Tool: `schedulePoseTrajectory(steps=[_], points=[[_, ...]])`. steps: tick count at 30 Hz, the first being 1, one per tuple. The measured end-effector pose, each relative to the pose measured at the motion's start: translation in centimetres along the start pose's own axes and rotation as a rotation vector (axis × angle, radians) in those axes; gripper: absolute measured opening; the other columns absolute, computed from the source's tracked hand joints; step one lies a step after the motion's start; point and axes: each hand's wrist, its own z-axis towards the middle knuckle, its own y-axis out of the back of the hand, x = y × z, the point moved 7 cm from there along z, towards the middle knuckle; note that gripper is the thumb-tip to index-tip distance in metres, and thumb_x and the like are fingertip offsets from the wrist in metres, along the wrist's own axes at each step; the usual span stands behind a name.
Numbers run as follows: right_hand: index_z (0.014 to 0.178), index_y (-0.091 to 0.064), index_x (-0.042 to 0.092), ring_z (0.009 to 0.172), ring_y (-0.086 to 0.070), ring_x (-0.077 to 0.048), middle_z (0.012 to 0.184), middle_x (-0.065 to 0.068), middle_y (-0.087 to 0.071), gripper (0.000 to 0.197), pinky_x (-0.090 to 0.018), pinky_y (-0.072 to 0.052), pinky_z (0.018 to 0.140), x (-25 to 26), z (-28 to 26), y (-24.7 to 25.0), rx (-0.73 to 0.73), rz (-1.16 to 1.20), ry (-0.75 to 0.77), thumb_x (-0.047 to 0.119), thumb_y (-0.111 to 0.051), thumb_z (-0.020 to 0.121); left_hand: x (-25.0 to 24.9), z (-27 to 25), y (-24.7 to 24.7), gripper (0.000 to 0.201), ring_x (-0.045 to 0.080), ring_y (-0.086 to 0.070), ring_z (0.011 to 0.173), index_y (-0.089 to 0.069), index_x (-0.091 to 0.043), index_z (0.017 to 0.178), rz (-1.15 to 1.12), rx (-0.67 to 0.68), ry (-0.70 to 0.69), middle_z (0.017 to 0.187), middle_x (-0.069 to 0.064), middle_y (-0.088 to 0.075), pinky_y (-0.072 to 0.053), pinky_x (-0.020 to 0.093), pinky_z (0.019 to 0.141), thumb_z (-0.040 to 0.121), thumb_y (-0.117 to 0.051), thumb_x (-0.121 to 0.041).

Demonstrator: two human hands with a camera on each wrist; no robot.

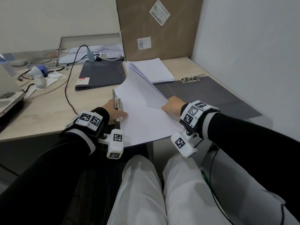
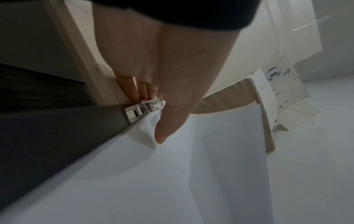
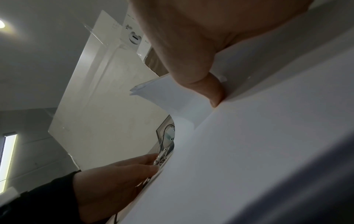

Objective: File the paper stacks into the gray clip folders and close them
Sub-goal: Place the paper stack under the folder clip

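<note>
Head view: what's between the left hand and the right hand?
The paper stack spans the gap between left hand and right hand; the metal clip sits by the left.

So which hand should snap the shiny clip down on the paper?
Probably the left hand: its fingers already rest at the shiny metal clip beside the white paper stack. The right hand grips the stack's opposite edge.

Cardboard box: brown, upright at the desk's far edge, 2 white labels on its face.
Desk: pale wood surface.
Cables: 1 dark cable crossing the desk, grey ones tangled at far left.
Laptop: at the left edge, partly in view.
Wall: plain white, on the right.
</note>
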Motion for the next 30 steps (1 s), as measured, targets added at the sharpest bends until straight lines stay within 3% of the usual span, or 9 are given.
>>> schedulePoseTrajectory(steps=[4,14,19,20,22,23,25,27,30], points=[[0.06,-0.033,0.015,0.055,-0.034,-0.013,0.065,0.0,-0.035,0.037,-0.021,-0.03,0.048,-0.1,-0.1,0.2,-0.001,0.014,-0.003,0.015,-0.047,0.094,0.0,0.1,0.1,0.083,0.032,-0.049,0.122,-0.025,-0.007,0.143,0.064,-0.023,-0.001,0.139,0.013,-0.048,-0.042,0.039,0.103,0.078,-0.072,-0.028],[0.061,-0.033,0.021,0.056,-0.034,-0.008,0.067,0.003,-0.036,0.034,-0.019,-0.033,0.051,-0.1,-0.1,0.2,0.006,0.112,0.001,0.017,-0.051,0.091,-0.1,0.2,0.1,0.079,0.032,-0.048,0.124,-0.029,-0.006,0.142,0.119,-0.04,-0.01,0.138,0.014,-0.047,-0.041,0.039,0.102,0.079,-0.07,-0.028],[0.063,-0.036,0.012,0.059,-0.04,-0.017,0.07,-0.003,-0.041,0.031,-0.025,-0.03,0.049,0.5,-0.7,0.5,0.029,0.038,-0.019,0.013,-0.047,0.091,-0.6,-0.1,-0.1,0.088,0.035,-0.041,0.132,-0.013,-0.024,0.151,0.129,-0.03,-0.038,0.148,0.015,-0.035,-0.037,0.039,0.105,0.082,-0.067,-0.023],[0.068,-0.043,0.008,0.068,-0.049,-0.022,0.078,-0.007,-0.048,0.025,-0.026,-0.032,0.052,0.5,-0.7,0.6,0.049,-0.006,-0.029,0.013,-0.046,0.092,-0.8,-0.2,0.0,0.086,0.036,-0.041,0.131,-0.014,-0.026,0.15,0.155,-0.026,-0.042,0.148,0.016,-0.035,-0.037,0.039,0.104,0.083,-0.066,-0.024],[0.106,-0.055,-0.001,0.104,-0.057,-0.03,0.112,-0.014,-0.056,0.022,-0.027,-0.043,0.073,0.5,-1.1,1.1,0.077,-0.06,-0.025,0.016,-0.047,0.094,-1.0,-0.5,0.0,0.08,0.037,-0.045,0.126,-0.018,-0.029,0.149,0.216,-0.012,-0.052,0.147,0.017,-0.035,-0.041,0.035,0.098,0.085,-0.064,-0.025],[0.123,-0.05,-0.002,0.117,-0.054,-0.03,0.127,-0.015,-0.054,0.035,-0.029,-0.044,0.085,0.2,-1.5,1.4,0.081,-0.056,-0.04,0.018,-0.047,0.095,-1.1,-0.5,-0.1,0.077,0.035,-0.051,0.118,-0.02,-0.031,0.149,0.235,-0.001,-0.059,0.146,0.018,-0.035,-0.046,0.029,0.089,0.085,-0.062,-0.025],[0.135,-0.04,-0.001,0.125,-0.05,-0.03,0.136,-0.015,-0.049,0.047,-0.029,-0.042,0.09,-0.5,-1.5,1.9,0.066,-0.01,-0.044,0.02,-0.049,0.094,-1.4,-0.4,-0.2,0.072,0.028,-0.055,0.092,-0.024,-0.033,0.147,0.249,0.02,-0.069,0.144,0.018,-0.036,-0.048,0.017,0.059,0.086,-0.061,-0.023],[0.136,-0.039,-0.002,0.121,-0.052,-0.03,0.132,-0.016,-0.051,0.051,-0.029,-0.04,0.084,-1.1,-1.3,2.0,0.061,0.051,-0.044,0.022,-0.052,0.093,-1.5,-0.4,-0.3,0.069,0.024,-0.047,0.088,-0.026,-0.034,0.146,0.269,0.034,-0.071,0.145,0.018,-0.036,-0.037,0.018,0.05,0.087,-0.06,-0.023],[0.133,-0.041,-0.005,0.091,-0.05,-0.028,0.09,-0.009,-0.052,0.054,-0.031,-0.039,0.076,-2.2,-1.0,2.5,0.022,0.174,-0.047,0.019,-0.058,0.088,-1.4,-0.4,-0.3,0.066,0.024,-0.046,0.091,-0.029,-0.034,0.145,0.275,0.043,-0.062,0.146,0.016,-0.035,-0.035,0.017,0.052,0.087,-0.059,-0.023]])
